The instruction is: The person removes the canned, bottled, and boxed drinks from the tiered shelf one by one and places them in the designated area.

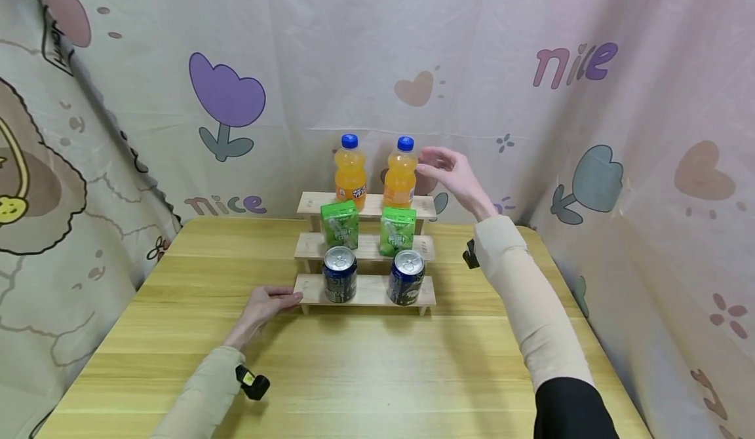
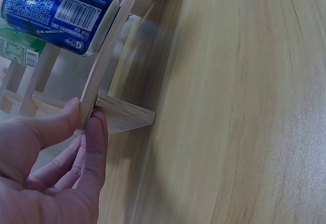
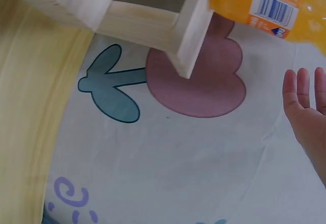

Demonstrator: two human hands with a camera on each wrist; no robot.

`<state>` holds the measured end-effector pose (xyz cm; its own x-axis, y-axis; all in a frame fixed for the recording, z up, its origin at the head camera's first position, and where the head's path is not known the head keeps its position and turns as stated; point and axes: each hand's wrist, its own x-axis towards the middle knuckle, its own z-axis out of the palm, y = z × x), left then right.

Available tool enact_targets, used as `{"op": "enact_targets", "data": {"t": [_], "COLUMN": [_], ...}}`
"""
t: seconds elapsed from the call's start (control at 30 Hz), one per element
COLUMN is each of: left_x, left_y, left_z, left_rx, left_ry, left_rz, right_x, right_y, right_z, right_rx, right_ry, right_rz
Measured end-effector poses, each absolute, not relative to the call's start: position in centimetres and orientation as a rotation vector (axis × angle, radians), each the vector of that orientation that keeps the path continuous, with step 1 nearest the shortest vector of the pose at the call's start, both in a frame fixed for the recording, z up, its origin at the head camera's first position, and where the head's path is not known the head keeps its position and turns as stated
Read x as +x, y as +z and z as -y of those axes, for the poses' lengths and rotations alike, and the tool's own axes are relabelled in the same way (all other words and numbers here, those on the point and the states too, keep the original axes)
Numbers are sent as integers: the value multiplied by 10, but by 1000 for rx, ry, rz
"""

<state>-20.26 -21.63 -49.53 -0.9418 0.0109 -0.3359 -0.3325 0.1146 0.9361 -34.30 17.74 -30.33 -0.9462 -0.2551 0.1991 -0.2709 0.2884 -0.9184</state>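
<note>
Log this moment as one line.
left hand: pinches bottom shelf | right hand: near right orange bottle | bottom shelf: two blue cans

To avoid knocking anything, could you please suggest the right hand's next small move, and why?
Probably curl the right hand gently round the right-hand orange bottle: the fingers visible in the right wrist view look open and apart from it, while the left hand pinches the lowest shelf, which may help steady things.

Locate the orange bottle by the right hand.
In the head view, the orange bottle stands on the top tier, right of the other bottle and behind a green carton, with the right hand beside it.
</note>
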Motion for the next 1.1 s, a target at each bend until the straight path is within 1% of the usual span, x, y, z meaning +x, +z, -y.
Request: {"op": "enact_targets", "data": {"t": [0.27, 0.5, 1.1], "left_x": [-202, -203, -204], "left_y": [-495, -495, -493], "left_z": [217, 218, 217], "left_rx": [-294, -283, -287], "left_ry": [1865, 1835, 1861], "left_rz": [-2142, -2161, -2150], "right_x": [-352, -355, -356], "right_y": [-287, -279, -279], "right_z": [-160, -147, -135], "right_rx": [573, 574, 504], "right_ry": [1818, 1791, 1749], "right_rz": [2527, 2543, 2490]}}
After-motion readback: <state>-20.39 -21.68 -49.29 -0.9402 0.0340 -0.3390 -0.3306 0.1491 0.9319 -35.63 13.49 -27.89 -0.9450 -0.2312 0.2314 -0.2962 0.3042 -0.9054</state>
